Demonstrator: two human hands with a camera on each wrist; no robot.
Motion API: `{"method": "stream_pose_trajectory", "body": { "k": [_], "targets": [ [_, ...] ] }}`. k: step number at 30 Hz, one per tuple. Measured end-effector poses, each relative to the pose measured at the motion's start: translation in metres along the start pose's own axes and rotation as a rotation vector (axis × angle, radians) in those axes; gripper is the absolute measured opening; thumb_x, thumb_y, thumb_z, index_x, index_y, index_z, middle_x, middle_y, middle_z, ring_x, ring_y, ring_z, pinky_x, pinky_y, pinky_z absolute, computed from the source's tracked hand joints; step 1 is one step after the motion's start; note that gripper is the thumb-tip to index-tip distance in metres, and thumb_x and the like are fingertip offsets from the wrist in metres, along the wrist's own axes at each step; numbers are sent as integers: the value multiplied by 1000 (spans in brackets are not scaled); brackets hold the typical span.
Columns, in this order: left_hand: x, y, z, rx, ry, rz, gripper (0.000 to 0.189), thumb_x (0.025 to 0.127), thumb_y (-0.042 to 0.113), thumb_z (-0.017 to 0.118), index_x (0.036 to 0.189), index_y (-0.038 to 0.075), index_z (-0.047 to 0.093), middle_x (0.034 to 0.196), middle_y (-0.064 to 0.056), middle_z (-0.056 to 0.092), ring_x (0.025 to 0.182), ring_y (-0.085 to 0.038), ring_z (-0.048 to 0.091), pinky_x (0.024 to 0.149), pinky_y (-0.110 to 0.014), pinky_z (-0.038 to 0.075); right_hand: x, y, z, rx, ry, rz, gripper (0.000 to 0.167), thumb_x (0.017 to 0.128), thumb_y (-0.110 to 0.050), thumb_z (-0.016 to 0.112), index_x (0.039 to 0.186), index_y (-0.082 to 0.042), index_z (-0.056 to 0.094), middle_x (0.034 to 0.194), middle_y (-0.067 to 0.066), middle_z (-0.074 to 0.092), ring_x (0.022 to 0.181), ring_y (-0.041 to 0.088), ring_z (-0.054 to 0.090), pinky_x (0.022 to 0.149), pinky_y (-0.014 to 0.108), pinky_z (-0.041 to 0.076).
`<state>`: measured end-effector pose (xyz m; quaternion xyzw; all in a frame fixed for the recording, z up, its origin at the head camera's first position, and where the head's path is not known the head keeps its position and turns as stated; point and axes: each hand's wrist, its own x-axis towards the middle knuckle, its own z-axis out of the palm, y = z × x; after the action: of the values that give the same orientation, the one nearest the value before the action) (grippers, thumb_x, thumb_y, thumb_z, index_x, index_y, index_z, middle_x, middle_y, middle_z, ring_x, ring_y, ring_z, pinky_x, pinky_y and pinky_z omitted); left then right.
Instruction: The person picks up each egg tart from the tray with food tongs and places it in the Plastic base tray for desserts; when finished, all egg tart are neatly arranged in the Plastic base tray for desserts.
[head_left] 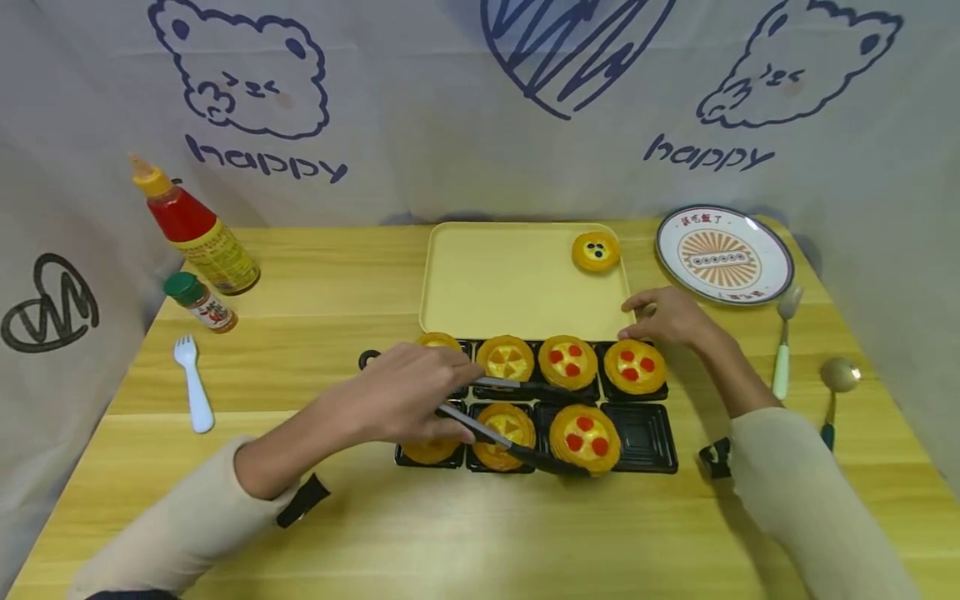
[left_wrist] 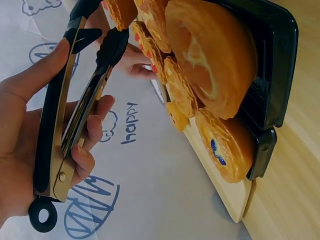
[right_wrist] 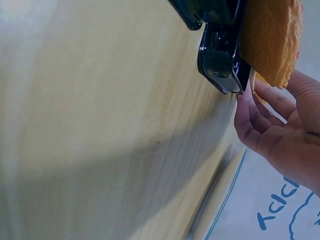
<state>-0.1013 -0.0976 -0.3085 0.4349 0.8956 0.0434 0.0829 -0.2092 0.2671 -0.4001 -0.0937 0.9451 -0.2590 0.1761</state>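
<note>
My left hand (head_left: 420,392) grips black-and-metal tongs (left_wrist: 75,105). Between their spread black tips is an egg tart with red dots (head_left: 585,439), overlapping the third and fourth front compartments of the black tray (head_left: 641,437); whether it is lifted clear, I cannot tell. The other compartments hold tarts, some with yellow wedges (head_left: 505,360) and some with red dots (head_left: 635,367), while the front right one is bare. At the black tray's back right corner, my right hand (head_left: 663,315) holds the rim with thumb and fingers, close to the yellow tray (head_left: 517,279).
One tart with dark dots (head_left: 596,252) lies on the yellow tray. A plate (head_left: 724,254), a fork (head_left: 783,342) and a spoon (head_left: 839,379) are on the right. At left stand a sauce bottle (head_left: 202,233) and a green-capped shaker (head_left: 201,302), with a blue fork (head_left: 193,383) in front.
</note>
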Motion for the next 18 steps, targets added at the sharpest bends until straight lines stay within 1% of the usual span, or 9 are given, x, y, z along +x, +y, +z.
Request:
{"method": "stream_pose_trajectory", "body": {
  "k": [3,7,13,18],
  "targets": [
    [1,-1,1,8,-15,-24,63,78,51,72,122,8,60,105,-4,68,79,-15,63,59,-25,49,1,-1,0,14,3,0,50,81,-26,74,121,2,61,110,23,61,91,29,61,65,27,44],
    [0,-2,4,3,-21,-44,66,78,51,72,125,5,59,107,-6,68,78,-15,63,60,-25,49,2,-3,-2,11,-1,0,50,81,-25,74,121,3,60,112,24,61,91,29,60,65,28,44],
    [-1,-3,8,-26,-22,-32,67,79,49,73,125,3,59,110,-8,68,80,-17,66,60,-25,51,0,-2,-1,10,-4,11,51,81,-25,74,121,2,60,114,24,61,92,30,61,67,28,44],
    [1,-2,11,-21,-32,-41,65,78,49,73,123,4,60,108,-8,68,80,-17,66,61,-26,51,-2,-2,0,17,-6,17,51,81,-27,74,121,2,60,114,24,60,94,31,60,68,29,45]
  ]
}}
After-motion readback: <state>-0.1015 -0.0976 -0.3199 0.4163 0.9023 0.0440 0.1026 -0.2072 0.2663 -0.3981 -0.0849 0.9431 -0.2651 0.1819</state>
